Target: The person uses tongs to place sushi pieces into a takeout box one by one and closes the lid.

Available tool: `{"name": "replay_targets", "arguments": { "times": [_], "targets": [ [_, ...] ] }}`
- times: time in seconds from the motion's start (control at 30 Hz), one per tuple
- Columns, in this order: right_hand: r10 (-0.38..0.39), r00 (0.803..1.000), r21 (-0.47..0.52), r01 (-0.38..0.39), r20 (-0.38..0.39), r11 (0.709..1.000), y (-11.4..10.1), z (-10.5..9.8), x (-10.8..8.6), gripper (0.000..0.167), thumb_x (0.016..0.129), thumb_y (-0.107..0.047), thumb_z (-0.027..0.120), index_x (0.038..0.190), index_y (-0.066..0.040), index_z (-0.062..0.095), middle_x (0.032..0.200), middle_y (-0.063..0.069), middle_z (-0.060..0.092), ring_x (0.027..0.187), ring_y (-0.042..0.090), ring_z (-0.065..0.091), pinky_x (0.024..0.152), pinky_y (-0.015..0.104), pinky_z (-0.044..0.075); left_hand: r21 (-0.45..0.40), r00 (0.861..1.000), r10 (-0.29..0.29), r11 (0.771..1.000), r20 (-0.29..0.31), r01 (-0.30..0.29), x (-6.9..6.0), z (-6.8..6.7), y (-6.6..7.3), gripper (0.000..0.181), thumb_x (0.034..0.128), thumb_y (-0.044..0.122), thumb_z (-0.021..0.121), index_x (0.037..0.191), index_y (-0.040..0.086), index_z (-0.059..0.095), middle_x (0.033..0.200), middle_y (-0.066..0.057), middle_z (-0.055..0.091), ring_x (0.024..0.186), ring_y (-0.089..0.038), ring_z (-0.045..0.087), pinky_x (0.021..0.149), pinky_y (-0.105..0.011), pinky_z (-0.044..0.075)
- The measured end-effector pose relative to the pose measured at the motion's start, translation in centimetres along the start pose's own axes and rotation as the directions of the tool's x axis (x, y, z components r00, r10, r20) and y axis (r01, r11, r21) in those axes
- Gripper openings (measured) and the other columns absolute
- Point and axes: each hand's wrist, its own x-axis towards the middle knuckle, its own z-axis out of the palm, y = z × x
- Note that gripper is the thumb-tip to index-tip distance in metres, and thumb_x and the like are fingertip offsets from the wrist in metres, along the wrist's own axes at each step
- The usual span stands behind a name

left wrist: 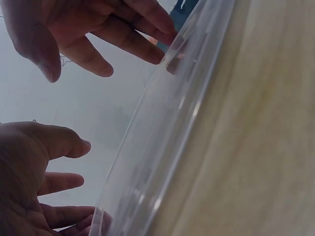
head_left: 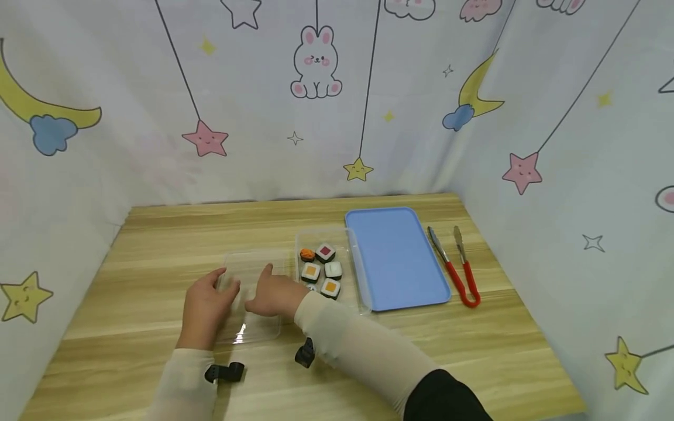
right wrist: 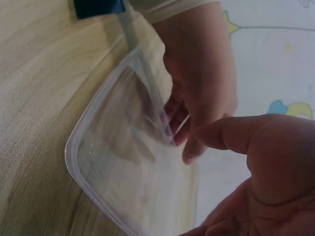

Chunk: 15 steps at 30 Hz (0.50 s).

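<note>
A clear, shallow plastic lid (head_left: 263,328) lies on the wooden table between my two hands. My left hand (head_left: 204,301) is at its left side, fingers spread; in the left wrist view the lower fingertips of this hand (left wrist: 29,182) meet the lid's rim (left wrist: 147,162). Over the lid's right part reaches my right hand (head_left: 276,293), thumb apart from the fingers and palm facing the left hand. Right of it stands a clear plastic box (head_left: 362,275) with several sushi pieces (head_left: 330,287), partly hidden by the right forearm.
A blue tray (head_left: 402,257) lies right of the box. Beyond it are red-handled tongs (head_left: 457,275), arms spread. A printed curtain (head_left: 263,117) hangs behind and beside the wooden table (head_left: 174,234).
</note>
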Motion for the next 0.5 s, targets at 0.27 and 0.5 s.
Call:
{"name": "replay_targets", "arguments": {
  "times": [0.27,0.5],
  "targets": [
    [-0.009,1.000,0.140,0.011,-0.016,0.990,0.3,-0.2,0.2,0.103,0.098,-0.056,0.063,0.167,-0.007,0.005,0.080,0.007,0.071,0.064,0.018,0.064,0.058,0.034,0.054,-0.053,0.996,-0.023,0.998,-0.090,0.018,-0.1,0.3,-0.2,0.050,0.0959,0.030,0.072,0.137,0.001,0.066,0.130,-0.031,0.065,0.123,-0.045,0.061,0.102,-0.060,0.052],
    [-0.040,0.999,0.281,0.049,-0.036,0.958,0.8,-1.4,-0.6,0.101,0.099,-0.054,0.064,0.168,-0.011,0.003,0.072,0.009,0.070,0.046,0.018,0.052,0.043,0.033,0.041,-0.115,0.990,-0.072,0.992,-0.122,0.058,-0.6,-0.5,0.6,0.050,0.0966,0.031,0.070,0.139,0.004,0.066,0.136,-0.027,0.063,0.126,-0.043,0.059,0.102,-0.059,0.052]
  ]
}}
